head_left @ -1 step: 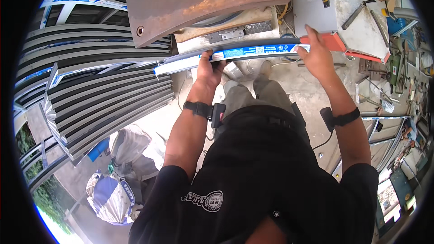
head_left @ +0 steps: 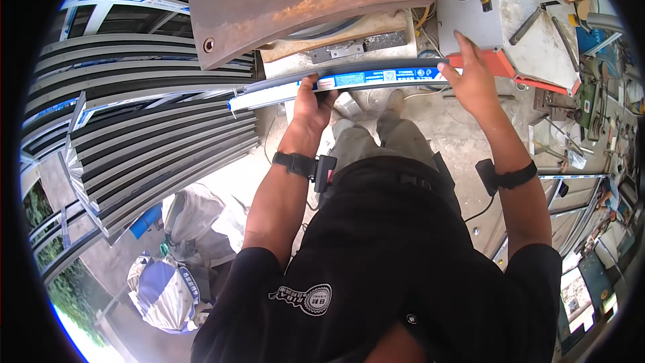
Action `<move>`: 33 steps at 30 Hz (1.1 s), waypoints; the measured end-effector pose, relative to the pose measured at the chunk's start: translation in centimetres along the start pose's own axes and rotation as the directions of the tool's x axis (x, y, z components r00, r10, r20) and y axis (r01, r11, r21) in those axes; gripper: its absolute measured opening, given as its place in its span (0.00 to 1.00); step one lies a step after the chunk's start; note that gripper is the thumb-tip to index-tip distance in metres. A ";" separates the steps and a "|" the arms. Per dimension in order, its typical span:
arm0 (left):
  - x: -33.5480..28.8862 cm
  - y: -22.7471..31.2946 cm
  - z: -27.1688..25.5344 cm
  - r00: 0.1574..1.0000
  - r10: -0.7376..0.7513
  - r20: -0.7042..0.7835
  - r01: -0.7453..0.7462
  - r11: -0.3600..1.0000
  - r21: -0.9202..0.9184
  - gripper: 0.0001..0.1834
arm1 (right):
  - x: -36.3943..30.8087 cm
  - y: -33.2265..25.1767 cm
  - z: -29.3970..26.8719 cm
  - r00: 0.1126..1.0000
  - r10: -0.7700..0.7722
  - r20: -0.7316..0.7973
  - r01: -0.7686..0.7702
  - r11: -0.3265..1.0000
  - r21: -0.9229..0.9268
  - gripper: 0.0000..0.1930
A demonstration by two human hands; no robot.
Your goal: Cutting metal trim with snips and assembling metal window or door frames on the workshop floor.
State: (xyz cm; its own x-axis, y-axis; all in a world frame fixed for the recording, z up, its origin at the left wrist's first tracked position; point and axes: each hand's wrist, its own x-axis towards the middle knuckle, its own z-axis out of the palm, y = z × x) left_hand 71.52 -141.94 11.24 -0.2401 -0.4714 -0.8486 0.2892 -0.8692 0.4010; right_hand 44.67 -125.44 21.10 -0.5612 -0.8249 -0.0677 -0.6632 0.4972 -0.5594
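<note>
Yeah, your left hand (head_left: 313,104) is gripping a long, blue-printed grey bar (head_left: 366,78), your right hand (head_left: 476,84) sitting open by its end.

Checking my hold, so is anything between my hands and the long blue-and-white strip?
Nothing visible: your left hand holds the long strip directly, and your right hand is at its right end with nothing seen between, though contact there is unclear.

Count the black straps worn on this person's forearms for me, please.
2: the left strap sits behind the left hand, around that forearm; the right strap sits behind the right hand, around that forearm. I see no others.
</note>
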 end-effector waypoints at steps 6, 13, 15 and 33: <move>-2.7 0.0 2.0 0.999 0.025 0.041 -0.025 1.000 -0.001 0.10 | 2.1 -4.0 -0.7 0.994 -0.096 0.047 0.090 0.987 0.130 0.31; -2.5 1.4 4.1 0.995 0.047 0.085 -0.041 0.997 -0.062 0.09 | 0.5 -2.5 2.6 0.935 -0.210 0.286 0.323 0.838 -0.440 0.34; -2.2 1.7 4.1 0.997 0.036 0.063 -0.031 0.997 -0.078 0.09 | 0.4 -2.0 3.3 0.946 -0.190 0.261 0.289 0.861 -0.420 0.34; -2.5 1.6 4.0 0.998 -0.008 0.060 0.012 0.998 -0.060 0.12 | 2.0 -0.5 3.9 0.933 -0.291 0.213 0.358 0.826 -0.435 0.19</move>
State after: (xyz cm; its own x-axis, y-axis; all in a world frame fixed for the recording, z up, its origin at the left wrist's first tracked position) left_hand 68.93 -142.74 15.40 -0.2976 -0.4723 -0.8297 0.3415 -0.8642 0.3695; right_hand 45.77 -128.37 18.05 -0.2246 -0.9715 -0.0762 -0.9642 0.2329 -0.1266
